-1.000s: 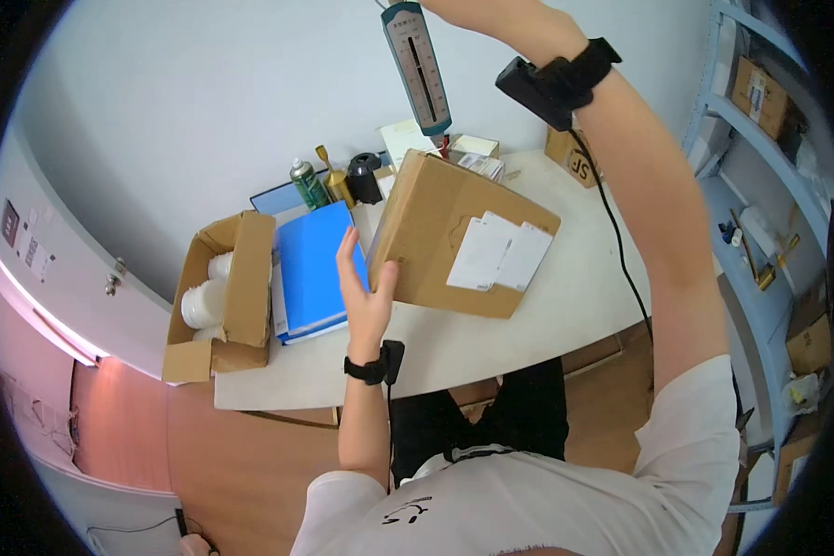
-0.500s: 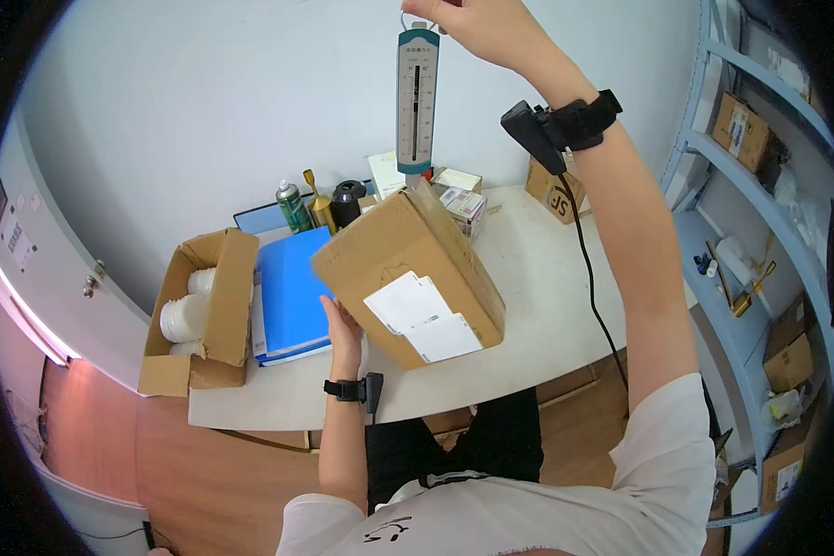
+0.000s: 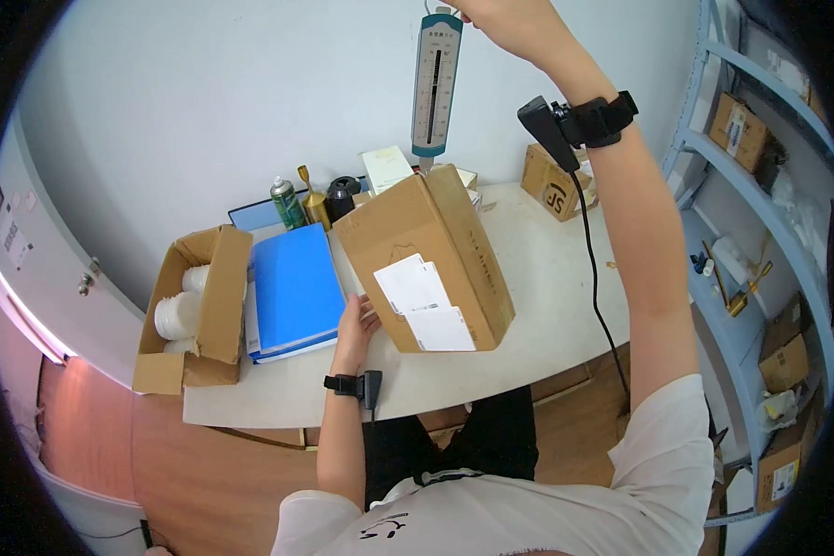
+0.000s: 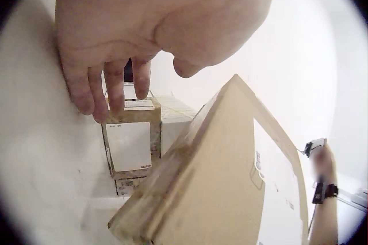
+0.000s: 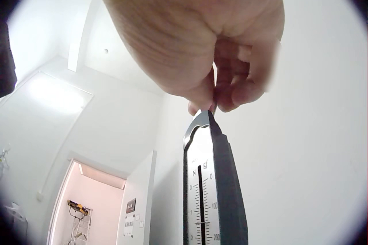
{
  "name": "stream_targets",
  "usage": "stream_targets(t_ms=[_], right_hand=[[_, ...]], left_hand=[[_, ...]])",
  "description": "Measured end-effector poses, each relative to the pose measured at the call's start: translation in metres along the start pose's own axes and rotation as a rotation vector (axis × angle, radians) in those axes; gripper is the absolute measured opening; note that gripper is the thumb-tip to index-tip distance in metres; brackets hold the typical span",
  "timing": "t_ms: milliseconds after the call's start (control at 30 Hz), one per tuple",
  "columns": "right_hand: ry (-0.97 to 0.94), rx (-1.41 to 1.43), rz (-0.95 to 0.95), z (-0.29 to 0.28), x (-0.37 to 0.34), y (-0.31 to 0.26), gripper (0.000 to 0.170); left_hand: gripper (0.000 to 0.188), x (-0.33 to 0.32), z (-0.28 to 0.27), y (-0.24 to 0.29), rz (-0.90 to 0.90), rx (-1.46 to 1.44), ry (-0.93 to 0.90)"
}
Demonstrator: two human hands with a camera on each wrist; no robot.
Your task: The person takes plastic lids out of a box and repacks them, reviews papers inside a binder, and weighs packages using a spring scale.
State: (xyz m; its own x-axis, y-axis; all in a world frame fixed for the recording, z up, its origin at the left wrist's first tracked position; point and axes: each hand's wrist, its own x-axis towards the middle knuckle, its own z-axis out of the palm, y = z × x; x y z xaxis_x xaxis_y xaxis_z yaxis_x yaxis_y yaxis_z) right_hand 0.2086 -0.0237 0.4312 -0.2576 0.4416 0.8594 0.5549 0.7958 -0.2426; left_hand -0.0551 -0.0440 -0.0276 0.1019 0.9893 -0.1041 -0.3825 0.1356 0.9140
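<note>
My right hand (image 3: 517,30) is raised high and grips the top ring of a spring scale (image 3: 435,85). Thumb and fingers curl at the scale's top in the right wrist view, above a face (image 5: 201,199) marked N and gf. From the scale's lower end hangs a closed cardboard box (image 3: 473,250), tilted over the table, with white labels (image 3: 426,306) on one side. My left hand (image 3: 354,329) is by the box's lower left side, its fingers extended. In the left wrist view, a gap separates those fingers (image 4: 115,93) from the box (image 4: 218,164).
Left on the white table (image 3: 547,306) stand an open carton (image 3: 221,306) of white tubs and a blue folder (image 3: 296,287). Behind are a spray can (image 3: 287,204), a brass-coloured object (image 3: 315,206) and a small carton (image 3: 551,181). A blue shelf (image 3: 713,241) stands at right.
The box has turned and hangs at a different tilt below the scale. My left hand has moved down from the box's side and away from it. My right hand still holds the scale up.
</note>
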Motion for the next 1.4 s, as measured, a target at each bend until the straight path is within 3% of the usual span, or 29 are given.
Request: stream_targets(t_ms=[833, 1033, 1200, 1400], right_hand=[[-0.029, -0.046, 0.034, -0.026, -0.012, -0.014, 0.024], [-0.044, -0.038, 0.043, -0.027, -0.01, -0.015, 0.023], [-0.035, -0.004, 0.025, -0.017, -0.006, -0.012, 0.023], [0.002, 0.008, 0.057, -0.012, -0.009, -0.012, 0.023]], left_hand=[[0.04, 0.003, 0.0, -0.005, 0.035, -0.022, 0.002], [0.06, -0.003, 0.0, -0.001, 0.016, -0.098, -0.152], [0.096, -0.022, 0.015, 0.002, 0.18, -0.174, -0.359], [0.116, -0.036, 0.012, -0.001, 0.236, -0.143, -0.448]])
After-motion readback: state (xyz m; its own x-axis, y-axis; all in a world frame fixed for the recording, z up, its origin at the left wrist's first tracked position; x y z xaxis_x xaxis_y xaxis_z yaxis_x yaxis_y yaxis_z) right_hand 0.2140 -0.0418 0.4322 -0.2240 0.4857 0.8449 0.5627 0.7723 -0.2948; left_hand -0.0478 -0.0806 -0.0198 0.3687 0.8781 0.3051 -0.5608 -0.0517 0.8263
